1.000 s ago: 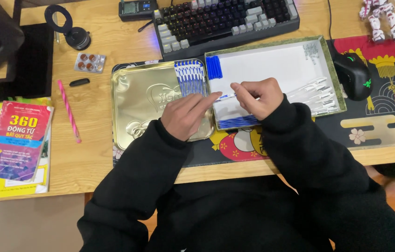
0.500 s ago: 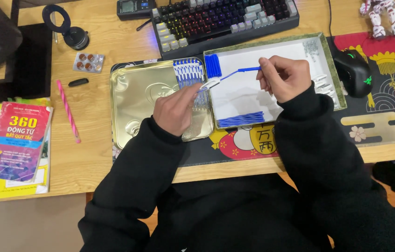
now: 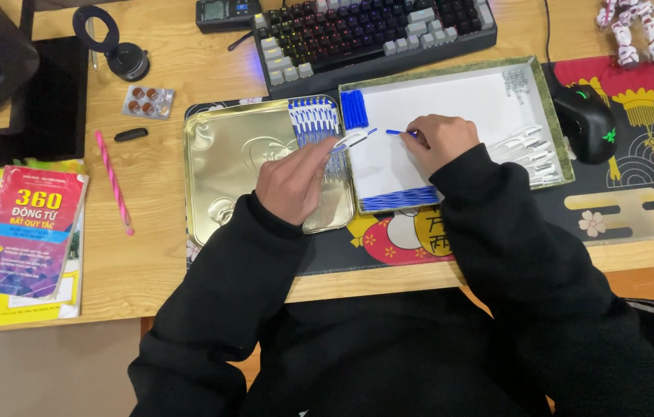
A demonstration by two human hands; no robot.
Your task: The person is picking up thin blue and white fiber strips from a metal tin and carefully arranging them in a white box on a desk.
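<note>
Blue stick (image 3: 395, 132) in right hand (image 3: 441, 140) grip, white cap (image 3: 351, 140) in left hand (image 3: 293, 179)

Worktop (image 3: 188, 69): light wood, visible grain, satin. Gold tin tray (image 3: 222, 166): glossy embossed metal, reflective. White box lid (image 3: 450, 100): matt paper lining, cloth-like green rim. White pen barrel (image 3: 351, 140) in left hand (image 3: 296, 179): smooth glossy plastic. Blue cap (image 3: 395, 132) at right hand (image 3: 443, 139): smooth plastic. Desk mat (image 3: 651, 193): matt printed cloth. Mouse (image 3: 586, 122): matt black plastic. Keyboard (image 3: 373, 31): matt plastic keycaps. Pill blister (image 3: 148, 101): shiny foil. Book (image 3: 29, 232): glossy paper cover. Sleeves (image 3: 234, 309): soft matt black fabric.
</note>
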